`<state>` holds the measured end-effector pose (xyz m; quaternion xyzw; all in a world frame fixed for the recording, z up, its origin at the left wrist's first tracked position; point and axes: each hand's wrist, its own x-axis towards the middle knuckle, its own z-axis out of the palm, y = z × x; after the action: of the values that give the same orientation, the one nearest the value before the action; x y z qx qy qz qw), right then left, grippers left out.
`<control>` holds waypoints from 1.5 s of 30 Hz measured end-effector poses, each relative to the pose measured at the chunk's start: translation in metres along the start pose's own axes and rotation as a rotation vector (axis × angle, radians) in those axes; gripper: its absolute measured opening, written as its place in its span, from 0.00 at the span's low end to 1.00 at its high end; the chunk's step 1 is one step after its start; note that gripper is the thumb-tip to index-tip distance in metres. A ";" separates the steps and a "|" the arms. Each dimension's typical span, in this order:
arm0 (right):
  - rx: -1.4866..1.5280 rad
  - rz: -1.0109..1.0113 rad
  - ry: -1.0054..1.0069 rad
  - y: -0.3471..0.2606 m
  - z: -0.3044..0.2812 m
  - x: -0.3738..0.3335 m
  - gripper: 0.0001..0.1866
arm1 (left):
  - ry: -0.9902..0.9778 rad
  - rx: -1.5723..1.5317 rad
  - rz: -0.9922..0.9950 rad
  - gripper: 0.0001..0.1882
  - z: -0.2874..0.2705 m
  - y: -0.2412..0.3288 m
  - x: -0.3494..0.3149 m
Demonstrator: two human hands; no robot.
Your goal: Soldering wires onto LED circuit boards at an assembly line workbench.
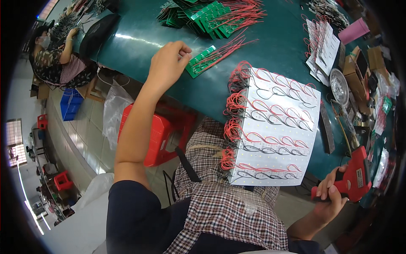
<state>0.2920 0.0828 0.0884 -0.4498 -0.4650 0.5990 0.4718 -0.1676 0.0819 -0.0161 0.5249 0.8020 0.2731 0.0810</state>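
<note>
At the near edge of the green desk (283, 48) is a white wired panel (275, 131); rightward, the right hand (330, 192) wraps its fingers round a red glue gun (358, 178); leftward, the left hand's (168, 63) fingers curl by a green circuit board (196, 67), whether pinching I cannot tell.

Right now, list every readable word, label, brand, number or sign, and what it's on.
No text I can quote.
Red pistol-shaped tool in the right hand: small label on its side, print too small to read.
Green circuit board by the left hand: pale marks, too small to tell if lettering.
White panel with red and black wires: small dots, no lettering I can make out.
</note>
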 end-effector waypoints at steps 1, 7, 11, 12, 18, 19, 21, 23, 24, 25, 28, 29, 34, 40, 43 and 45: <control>0.013 -0.001 -0.026 0.001 0.001 0.000 0.25 | -0.014 -0.077 -0.067 0.15 -0.002 -0.003 0.001; -0.012 0.012 -0.087 0.001 -0.002 -0.006 0.26 | -0.277 -0.089 -0.112 0.12 0.013 -0.010 0.014; -0.036 0.019 -0.077 0.002 0.004 -0.004 0.27 | -0.379 -0.089 -0.036 0.13 0.007 -0.007 0.018; -0.021 0.008 -0.061 0.001 0.007 -0.003 0.26 | -0.351 -0.065 0.031 0.13 0.007 -0.006 0.019; -0.031 0.014 -0.124 -0.002 0.013 0.003 0.27 | -0.195 -0.047 0.175 0.09 0.019 -0.010 0.011; -0.029 0.006 -0.123 -0.003 0.015 0.004 0.27 | -0.129 -0.079 0.196 0.10 0.022 -0.010 0.008; -0.032 0.000 -0.116 -0.004 0.020 0.007 0.27 | -0.068 -0.118 0.219 0.10 0.026 -0.008 0.006; -0.047 0.000 -0.117 -0.007 0.024 0.009 0.27 | -0.006 0.006 0.222 0.11 0.029 -0.002 0.007; -0.048 0.003 -0.118 -0.008 0.026 0.011 0.27 | -0.008 0.006 0.218 0.11 0.030 -0.002 0.006; -0.055 0.002 -0.137 -0.008 0.029 0.013 0.27 | 0.018 -0.006 0.163 0.11 0.031 -0.003 0.005; -0.065 0.011 -0.138 -0.006 0.037 0.016 0.27 | 0.119 -0.022 0.101 0.12 0.029 0.014 0.002; -0.067 0.019 -0.123 -0.005 0.040 0.017 0.27 | 0.197 -0.027 0.094 0.13 0.026 0.026 0.002; -0.066 0.032 -0.104 0.003 0.049 0.025 0.27 | 0.117 -0.101 0.590 0.16 0.027 0.077 -0.011; -0.054 0.022 -0.110 0.002 0.055 0.025 0.26 | -0.049 -0.014 0.668 0.26 0.047 0.097 -0.024; -0.057 0.024 -0.103 0.003 0.054 0.027 0.26 | -0.077 0.004 0.605 0.26 0.045 0.098 -0.024; -0.066 0.024 -0.091 0.003 0.053 0.029 0.26 | -0.118 0.009 0.569 0.24 0.042 0.103 -0.025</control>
<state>0.2354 0.1036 0.0914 -0.4429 -0.4999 0.6090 0.4279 -0.0574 0.1058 -0.0019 0.7442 0.6175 0.2504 0.0452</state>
